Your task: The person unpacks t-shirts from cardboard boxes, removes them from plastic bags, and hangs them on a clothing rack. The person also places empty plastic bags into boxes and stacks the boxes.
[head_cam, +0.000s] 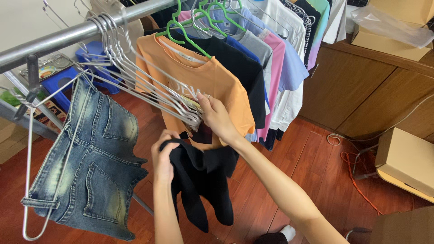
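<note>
My left hand (162, 156) grips a black garment (203, 185) that hangs down below it. My right hand (216, 116) reaches up to a bunch of several empty silver wire hangers (149, 86) on the metal rail (68, 34), its fingers closed on the hangers' lower ends. Just behind the right hand hangs an orange T-shirt (212, 77) on a green hanger (183, 36). Faded denim shorts (88, 167) hang on a wire hanger at the left, close to my left forearm.
More shirts, black, grey, pink, blue and white (275, 58), fill the rail to the right. A wooden cabinet (370, 86) stands behind them with cardboard boxes (407, 158) and cables (357, 176) near it. Blue plastic stools (63, 83) sit on the wooden floor.
</note>
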